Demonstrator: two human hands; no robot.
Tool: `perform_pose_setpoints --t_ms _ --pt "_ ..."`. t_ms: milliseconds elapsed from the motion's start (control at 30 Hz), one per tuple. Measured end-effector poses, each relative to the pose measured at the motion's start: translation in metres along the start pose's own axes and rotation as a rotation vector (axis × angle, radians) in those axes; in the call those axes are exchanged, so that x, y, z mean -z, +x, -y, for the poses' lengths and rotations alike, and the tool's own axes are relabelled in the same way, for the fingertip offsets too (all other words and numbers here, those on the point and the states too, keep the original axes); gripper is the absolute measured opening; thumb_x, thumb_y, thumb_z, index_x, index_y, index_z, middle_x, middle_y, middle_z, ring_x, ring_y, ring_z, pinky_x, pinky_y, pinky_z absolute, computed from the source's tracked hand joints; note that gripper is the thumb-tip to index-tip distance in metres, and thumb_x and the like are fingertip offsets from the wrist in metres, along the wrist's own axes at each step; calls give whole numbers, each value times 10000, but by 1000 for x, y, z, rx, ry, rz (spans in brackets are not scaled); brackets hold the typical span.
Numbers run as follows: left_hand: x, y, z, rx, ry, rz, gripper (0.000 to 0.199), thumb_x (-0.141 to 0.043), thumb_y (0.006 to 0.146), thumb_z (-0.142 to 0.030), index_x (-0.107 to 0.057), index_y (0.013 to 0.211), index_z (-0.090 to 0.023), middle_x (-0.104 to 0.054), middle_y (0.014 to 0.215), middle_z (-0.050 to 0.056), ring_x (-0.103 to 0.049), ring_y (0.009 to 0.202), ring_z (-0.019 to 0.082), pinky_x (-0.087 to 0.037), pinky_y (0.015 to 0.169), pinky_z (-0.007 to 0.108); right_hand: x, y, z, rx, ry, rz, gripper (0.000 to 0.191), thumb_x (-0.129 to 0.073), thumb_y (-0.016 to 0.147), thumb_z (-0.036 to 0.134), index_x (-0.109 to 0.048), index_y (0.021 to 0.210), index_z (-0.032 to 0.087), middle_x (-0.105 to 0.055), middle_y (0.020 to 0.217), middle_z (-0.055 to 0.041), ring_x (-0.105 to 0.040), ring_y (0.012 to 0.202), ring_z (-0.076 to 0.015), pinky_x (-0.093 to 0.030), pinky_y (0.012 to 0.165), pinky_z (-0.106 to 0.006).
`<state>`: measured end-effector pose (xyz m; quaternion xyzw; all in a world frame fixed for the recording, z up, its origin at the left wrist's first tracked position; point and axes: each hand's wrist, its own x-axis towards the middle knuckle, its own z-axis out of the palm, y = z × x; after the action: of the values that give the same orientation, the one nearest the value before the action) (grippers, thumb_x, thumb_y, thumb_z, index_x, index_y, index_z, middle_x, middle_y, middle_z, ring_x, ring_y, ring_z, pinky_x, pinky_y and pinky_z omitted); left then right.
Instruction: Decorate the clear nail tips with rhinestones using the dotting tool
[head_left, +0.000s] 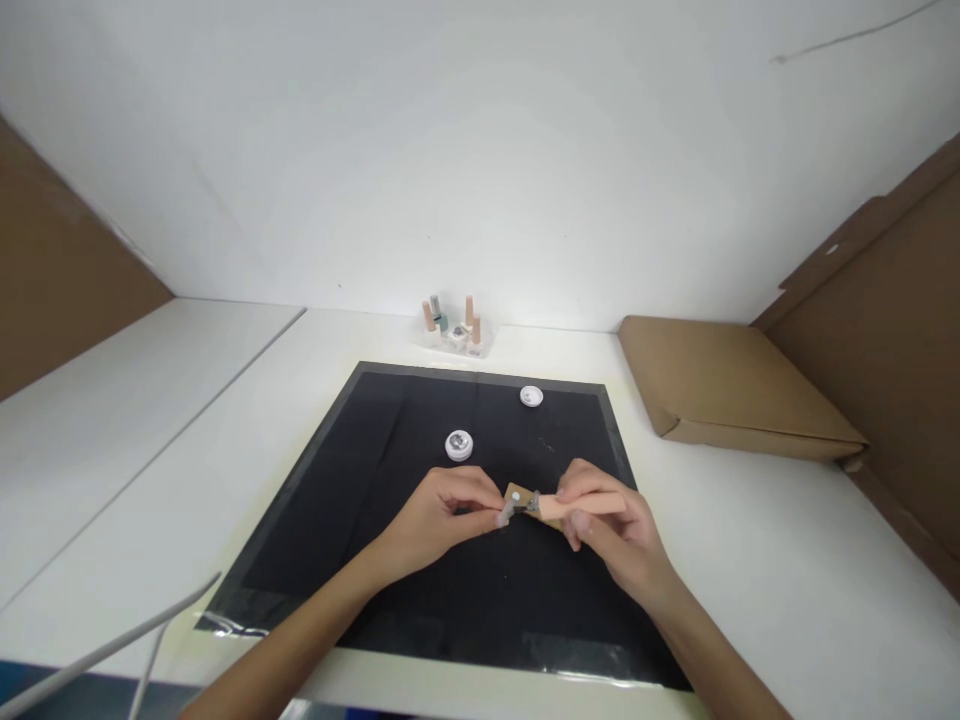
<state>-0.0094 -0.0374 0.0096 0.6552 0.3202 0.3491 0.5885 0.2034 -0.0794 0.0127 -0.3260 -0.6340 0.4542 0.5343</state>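
Over the front half of the black mat (360,520), my two hands meet almost fingertip to fingertip. My left hand (442,510) pinches a small greyish, see-through piece (507,513) between thumb and forefinger. A slim peach-coloured handle (581,505) lies in my right hand (619,535), its narrow end pointing left; its kind is unclear. Small dark and clear bits show at that end, close to the left fingertips. Behind and under it is a flat brown piece (512,491) with a white dot, partly hidden by the right fingers; I cannot tell whether they grip it.
A round white jar (459,446) with silvery contents stands on the mat, and a white lid (531,397) lies farther back. By the wall a clear tray (486,347) holds several small bottles. A cardboard box (727,380) sits right; a pale cable (112,645) crosses front left.
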Motion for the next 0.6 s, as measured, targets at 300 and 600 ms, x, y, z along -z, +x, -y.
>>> perform_pose_setpoints --t_ms 300,600 --pt "0 1 3 -30 94 9 103 -715 781 -195 -786 797 -122 -665 742 57 -585 640 110 -425 578 211 1 6 0 -15 -92 -9 124 -571 911 224 -689 882 251 -607 814 -16 -544 676 -130 -400 552 -247" --pt "1 4 1 -88 206 21 112 -678 797 -143 -787 820 -126 -680 750 60 -603 653 119 -437 580 204 2 5 3 -66 -79 40 121 -607 885 317 -700 893 240 -611 766 -16 -523 564 -115 -399 491 -247"
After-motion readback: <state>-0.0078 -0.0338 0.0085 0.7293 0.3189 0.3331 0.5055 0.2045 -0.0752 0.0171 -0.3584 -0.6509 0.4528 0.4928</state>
